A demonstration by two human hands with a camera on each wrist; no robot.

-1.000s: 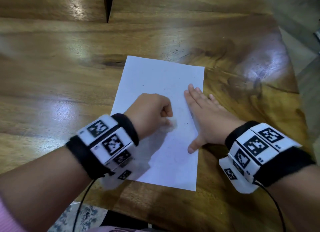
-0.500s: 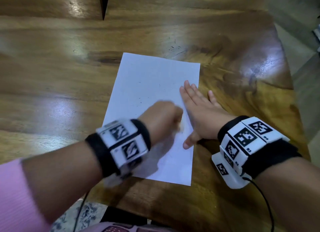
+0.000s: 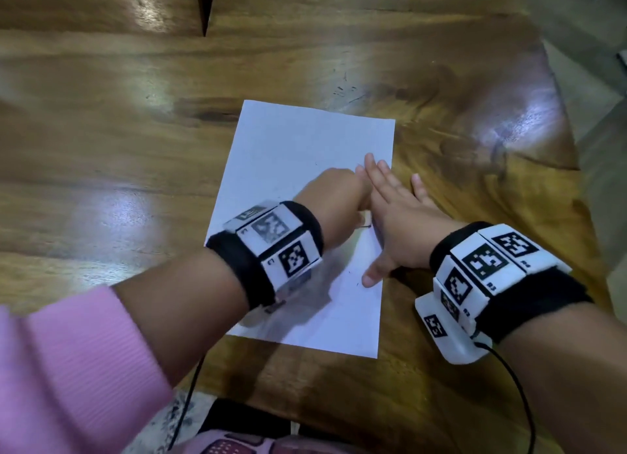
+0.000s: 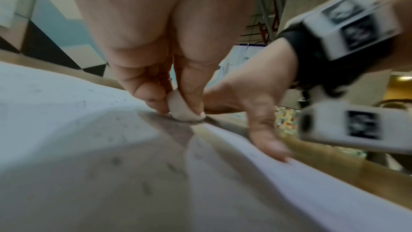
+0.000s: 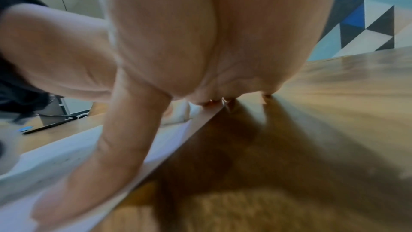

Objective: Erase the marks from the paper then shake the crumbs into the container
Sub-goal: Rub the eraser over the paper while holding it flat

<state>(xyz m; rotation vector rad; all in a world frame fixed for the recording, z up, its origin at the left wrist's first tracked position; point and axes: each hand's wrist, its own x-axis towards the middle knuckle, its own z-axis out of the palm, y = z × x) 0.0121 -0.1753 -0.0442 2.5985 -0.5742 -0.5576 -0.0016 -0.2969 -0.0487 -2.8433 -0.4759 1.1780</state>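
Our left hand [image 4: 156, 70] pinches one small white eraser [image 4: 184, 110] against the single sheet of paper [image 3: 288, 148], which lies flat near the front of the wooden counter [image 3: 101, 131]; our right hand [image 3: 400, 216] lies flat, fingers straight, pressing the sheet's right edge. We judge the paper light, limp and easily creased, so we should lift it by two opposite edges, gently bowed, to keep the many dark crumbs [image 4: 116, 160] aboard. We see no container.

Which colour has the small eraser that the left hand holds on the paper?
White. The eraser shows best in the left wrist view, pinched by the left hand.
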